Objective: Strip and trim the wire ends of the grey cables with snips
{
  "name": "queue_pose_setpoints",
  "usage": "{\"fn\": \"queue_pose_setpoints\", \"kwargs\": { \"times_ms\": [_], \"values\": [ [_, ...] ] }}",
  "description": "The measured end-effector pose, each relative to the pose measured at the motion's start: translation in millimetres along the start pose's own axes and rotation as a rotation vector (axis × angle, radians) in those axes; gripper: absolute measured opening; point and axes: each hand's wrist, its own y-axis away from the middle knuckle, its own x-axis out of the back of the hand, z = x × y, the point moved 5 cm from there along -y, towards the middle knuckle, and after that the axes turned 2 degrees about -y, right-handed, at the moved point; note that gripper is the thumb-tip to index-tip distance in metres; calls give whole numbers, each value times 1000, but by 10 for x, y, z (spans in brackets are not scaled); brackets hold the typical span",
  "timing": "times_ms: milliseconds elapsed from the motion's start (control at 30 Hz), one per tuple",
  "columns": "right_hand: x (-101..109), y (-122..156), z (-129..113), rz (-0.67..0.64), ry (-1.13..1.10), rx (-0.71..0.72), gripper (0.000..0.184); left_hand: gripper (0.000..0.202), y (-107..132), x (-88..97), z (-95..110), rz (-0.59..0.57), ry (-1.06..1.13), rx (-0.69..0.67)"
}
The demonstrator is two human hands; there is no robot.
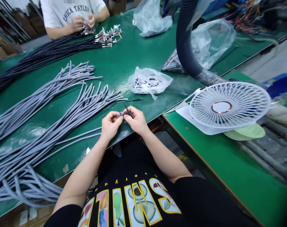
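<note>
My left hand (111, 125) is closed, thumb and fingers pinching the end of a grey cable (86, 135) near the table's front edge. Thin coloured wires (121, 113), one of them blue, show at its fingertips. Right beside it, the fingertips of my right hand (138, 121) meet the same wire ends. A slim dark tool (127, 109), like tweezers, sticks up from the right hand's grip. Its working tip is hidden by the fingers. Just beyond lies a thin dark rod-like tool (130, 101). Farther off sits a clear plastic bag (163, 79) of small black-and-white pieces.
Bundles of grey cables (63, 118) cover the left side, with black cables (53, 50) ending in white connectors behind. Across the table, a person's hands (83, 23) hold wires. A ribbed hose (187, 41) and a white fan (230, 105) stand to the right.
</note>
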Motion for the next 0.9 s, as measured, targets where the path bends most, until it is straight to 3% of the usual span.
{"fn": "queue_pose_setpoints", "kwargs": {
  "times_ms": [133, 367, 567, 733, 900],
  "values": [
    [25, 38, -47, 9, 92, 41, 7, 16, -6, -14, 0, -63, -43, 20],
    [-21, 33, 149, -38, -339, -301, 25, 23, -34, -3, -14, -17, 33, 6],
    [-6, 30, 6, -43, -306, -197, 16, 22, -25, 56, -43, 20, -46, -58],
    [33, -62, 56, -89, -296, -170, 6, 21, -80, 79, -47, 95, -75, -93],
    [103, -45, -10, -72, 58, -24, 6, 20, -65, 41, 33, 122, -239, -107]
  ]
}}
